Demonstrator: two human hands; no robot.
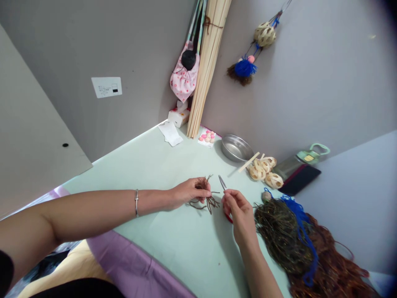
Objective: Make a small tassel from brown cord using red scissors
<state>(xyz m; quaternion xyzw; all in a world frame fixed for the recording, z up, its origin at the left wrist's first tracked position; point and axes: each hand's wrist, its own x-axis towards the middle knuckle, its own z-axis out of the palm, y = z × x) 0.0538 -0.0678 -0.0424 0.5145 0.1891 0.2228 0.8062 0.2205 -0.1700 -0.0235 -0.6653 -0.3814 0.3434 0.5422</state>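
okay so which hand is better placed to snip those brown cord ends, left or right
Right, most likely. The right hand already holds the scissors, blades pointing toward the brown cords, while the left hand is pinching that bundle, so it looks occupied.

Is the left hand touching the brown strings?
Touching. The head view shows the left hand pinching the bundle of brown strings, its fingers closed round the top while loose ends hang below onto the table.
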